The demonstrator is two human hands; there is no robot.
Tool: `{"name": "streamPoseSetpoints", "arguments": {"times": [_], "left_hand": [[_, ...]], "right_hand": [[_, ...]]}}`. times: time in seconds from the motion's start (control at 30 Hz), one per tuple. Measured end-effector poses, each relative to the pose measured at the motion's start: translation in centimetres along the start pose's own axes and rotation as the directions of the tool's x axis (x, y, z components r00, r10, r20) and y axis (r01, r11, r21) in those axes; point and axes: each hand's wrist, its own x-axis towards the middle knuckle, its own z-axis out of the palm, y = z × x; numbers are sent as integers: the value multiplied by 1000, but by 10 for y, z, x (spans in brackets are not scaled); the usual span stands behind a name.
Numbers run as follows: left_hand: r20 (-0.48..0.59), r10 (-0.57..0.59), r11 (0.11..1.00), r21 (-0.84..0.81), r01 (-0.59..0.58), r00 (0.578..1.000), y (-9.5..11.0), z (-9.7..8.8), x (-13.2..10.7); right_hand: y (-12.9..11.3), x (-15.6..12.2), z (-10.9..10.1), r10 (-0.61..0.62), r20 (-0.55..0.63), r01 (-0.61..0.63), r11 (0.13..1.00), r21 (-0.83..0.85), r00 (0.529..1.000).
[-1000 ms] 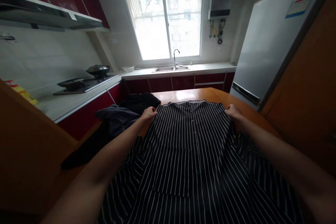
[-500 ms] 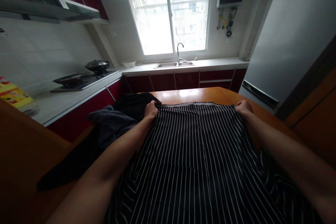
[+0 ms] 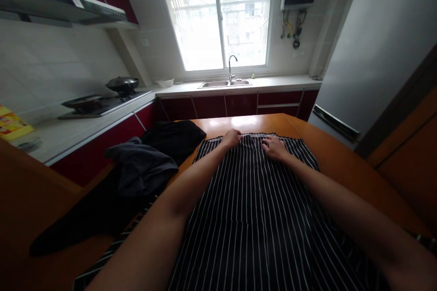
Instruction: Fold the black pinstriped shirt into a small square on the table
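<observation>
A black garment with thin white stripes and a row of small buttons point(image 3: 225, 195) lies spread over a glossy orange-brown wooden table point(image 3: 351, 182), its straight far edge a little short of the table's far rim and its near part running out of view at the bottom. The left hand point(image 3: 232, 138) is at that far edge, just left of the button row, with its fingers bent down to the cloth; whether they pinch the fabric I cannot tell. The right hand point(image 3: 275, 147) lies on the cloth just right of the buttons, near the same edge, fingers spread and loose, not clenched. The two hands are near each other but apart, with the top of the button row between them

To the left of the striped garment is a heap of crumpled clothes: a black cloth point(image 3: 179, 140) at the far side, a dark grey cloth point(image 3: 145, 168) nearer, and more black fabric point(image 3: 88, 218) trailing toward the near left. Beyond the table, a double-basin stainless steel sink point(image 3: 214, 84) is set into a white counter point(image 3: 283, 82) under the bright window point(image 3: 198, 32)
</observation>
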Motion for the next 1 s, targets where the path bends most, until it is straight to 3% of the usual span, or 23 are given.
{"name": "streamPoseSetpoints", "arguments": {"times": [0.13,0.27,0.43,0.57,0.63,0.73,0.87,1.0], "left_hand": [[30,-7,1000,-14,8,1000,18,20,24],[-3,15,998,-59,-15,1000,21,24,33],[-142,8,996,-86,-21,990,23,25,24],[-182,14,999,-46,-23,983,15,20,3],[-175,-6,1000,-14,4,985,-1,10,-10],[-196,-154,986,40,165,968,-44,-15,-31],[-229,-392,907,64,416,891,-108,-49,-53],[-149,-479,872,35,489,865,-147,-66,-54]], "right_hand": [[-17,-5,18,-51,70,51,999,-6,996],[-19,-9,18,-52,79,54,998,-18,995],[-22,-11,17,-40,57,40,999,-8,998],[-23,-10,18,-32,2,32,999,37,999],[-18,-9,13,1,-52,1,999,48,999],[4,-6,-5,142,-158,-134,989,61,977],[58,-4,-32,448,-239,-434,894,110,862],[108,0,-43,613,-208,-586,790,182,762]]}}
